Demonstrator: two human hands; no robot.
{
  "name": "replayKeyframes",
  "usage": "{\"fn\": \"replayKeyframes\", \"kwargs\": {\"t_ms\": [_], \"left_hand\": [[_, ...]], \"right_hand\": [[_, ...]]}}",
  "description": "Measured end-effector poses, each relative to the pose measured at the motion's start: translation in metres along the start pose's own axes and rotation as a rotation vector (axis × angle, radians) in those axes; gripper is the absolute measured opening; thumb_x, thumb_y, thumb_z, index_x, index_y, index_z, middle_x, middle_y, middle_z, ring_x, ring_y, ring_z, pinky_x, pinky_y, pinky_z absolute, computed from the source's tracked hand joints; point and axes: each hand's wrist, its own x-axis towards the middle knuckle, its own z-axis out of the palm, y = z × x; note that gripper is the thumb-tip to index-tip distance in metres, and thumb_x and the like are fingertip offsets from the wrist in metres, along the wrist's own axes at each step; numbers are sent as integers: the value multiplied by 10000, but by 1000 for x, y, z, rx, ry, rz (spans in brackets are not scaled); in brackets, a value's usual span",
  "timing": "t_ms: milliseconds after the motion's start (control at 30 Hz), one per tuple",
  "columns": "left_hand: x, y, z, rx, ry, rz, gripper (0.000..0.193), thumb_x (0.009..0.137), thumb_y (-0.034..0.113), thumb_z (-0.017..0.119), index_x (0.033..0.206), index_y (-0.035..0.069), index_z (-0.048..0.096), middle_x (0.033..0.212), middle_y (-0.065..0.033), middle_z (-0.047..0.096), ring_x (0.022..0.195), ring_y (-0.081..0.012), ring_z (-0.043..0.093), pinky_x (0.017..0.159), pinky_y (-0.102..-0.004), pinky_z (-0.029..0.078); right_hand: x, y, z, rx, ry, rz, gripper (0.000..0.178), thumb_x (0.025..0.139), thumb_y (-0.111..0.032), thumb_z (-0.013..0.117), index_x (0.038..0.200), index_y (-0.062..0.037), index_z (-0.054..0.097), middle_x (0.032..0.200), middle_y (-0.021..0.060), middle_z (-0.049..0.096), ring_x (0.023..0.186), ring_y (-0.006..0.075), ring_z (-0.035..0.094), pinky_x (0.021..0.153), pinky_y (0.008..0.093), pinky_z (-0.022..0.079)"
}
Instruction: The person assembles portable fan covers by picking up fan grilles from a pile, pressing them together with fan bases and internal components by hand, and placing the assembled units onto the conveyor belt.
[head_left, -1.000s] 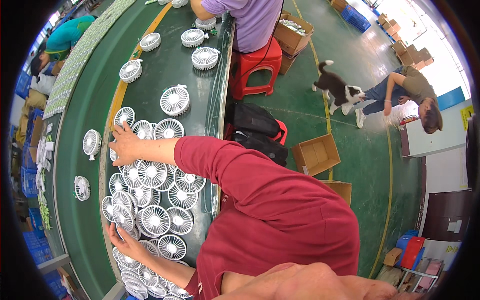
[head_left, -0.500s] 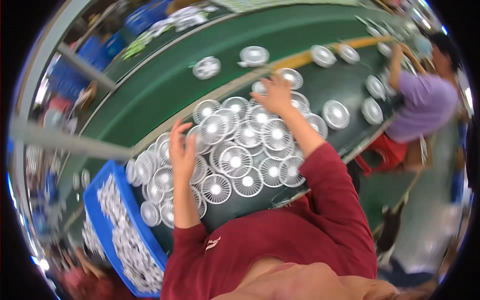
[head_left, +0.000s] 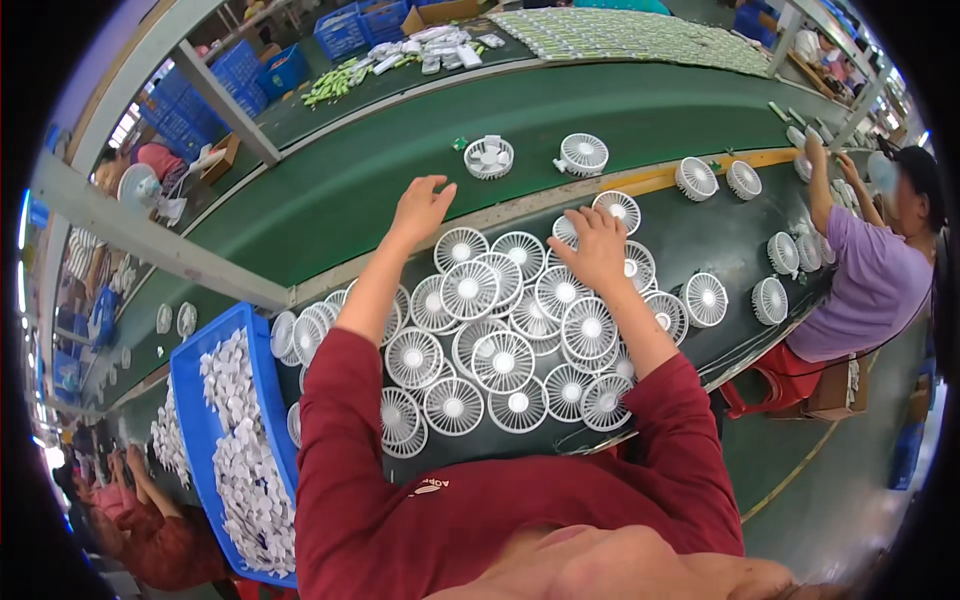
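A blue bin point(head_left: 266, 385) borders the tabletop's point(head_left: 690, 243) left edge. The left hand point(head_left: 424, 208), empty, fingers parted, hangs over the far edge. White fan grilles point(head_left: 503, 361) lie heaped mid-tabletop; the right hand point(head_left: 597, 250), apart, partly covers one, grip unclear.

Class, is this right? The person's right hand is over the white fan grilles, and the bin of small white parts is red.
Wrong colour: the head view shows a blue bin. The right hand is over the white fan grilles, as stated.
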Motion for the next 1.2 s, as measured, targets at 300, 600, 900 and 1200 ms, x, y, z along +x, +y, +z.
{"fn": "replayKeyframes", "kwargs": {"t_ms": [300, 600, 900, 1200], "left_hand": [[123, -33, 90, 234, 34, -10, 465, 834, 441, 585, 985, 2, 624, 1069, -268, 608, 990, -425, 586, 853, -488, 479], [59, -17, 62, -218, 202, 64, 254, 922, 255, 562, 998, 13, 542, 862, -150, 665, 807, -272, 650, 740, -374, 494], [-86, 78, 4, -1280, 183, -201, 372, 989, 315, 473, 1206, 18, 526, 1116, -83, 594, 1034, -189, 592, 882, -348, 492], [-160, 110, -15, -1757, 105, -324, 467, 986, 448, 390, 1213, 54, 497, 1173, -101, 573, 1102, -233, 566, 909, -388, 497]], "right_hand": [[-1, -13, -5, 42, -31, 7, 570, 725, -454, 706, 1154, -90, 617, 1182, 142, 574, 1213, 329, 436, 1005, 514, 285], [2, -8, -14, 223, 21, 18, 561, 729, -409, 726, 1191, -118, 599, 1145, 138, 570, 1160, 314, 463, 1020, 489, 300], [26, -69, -79, 633, 94, -227, 667, 729, -319, 758, 1300, -94, 498, 1283, 179, 472, 1196, 357, 435, 1018, 453, 366], [-3, -153, -82, 549, -45, -590, 765, 667, -458, 759, 1312, -164, 470, 1393, 190, 365, 1276, 399, 370, 1046, 497, 327]]}}
